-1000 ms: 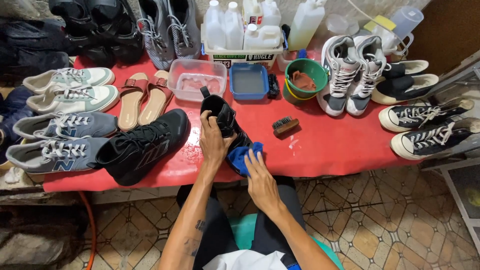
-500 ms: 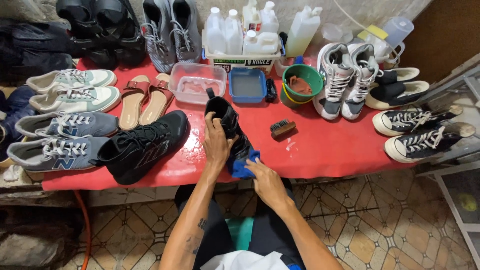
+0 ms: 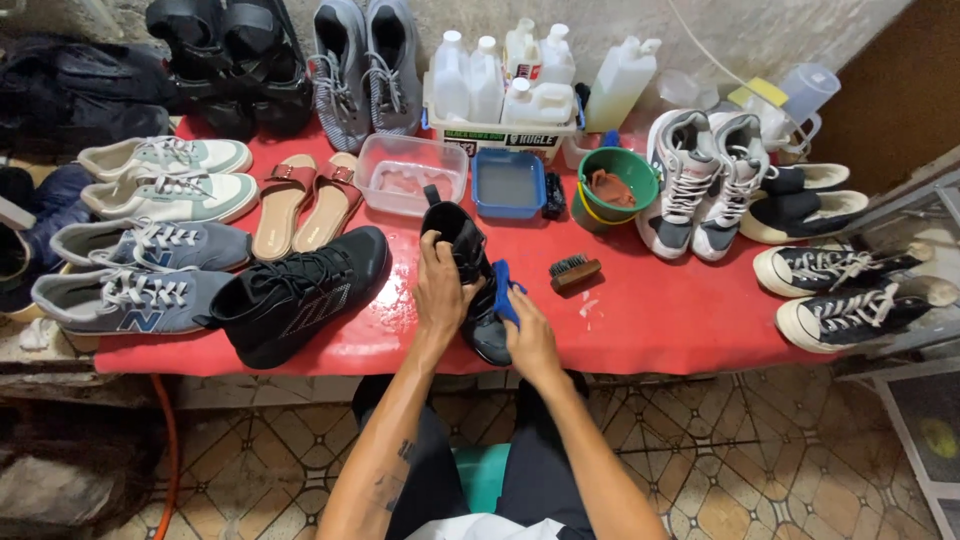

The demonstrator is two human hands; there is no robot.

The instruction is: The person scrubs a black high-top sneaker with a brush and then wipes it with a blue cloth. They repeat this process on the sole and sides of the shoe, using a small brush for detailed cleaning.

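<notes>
Head view: black shoe (image 3: 468,280) on red table (image 3: 660,310), long axis running 11 to 5 o'clock, toe nearest the body. Left hand (image 3: 441,290) clasps its upper. Right hand (image 3: 530,335), at the shoe's 4 o'clock, presses blue cloth (image 3: 503,288) to its side.
</notes>
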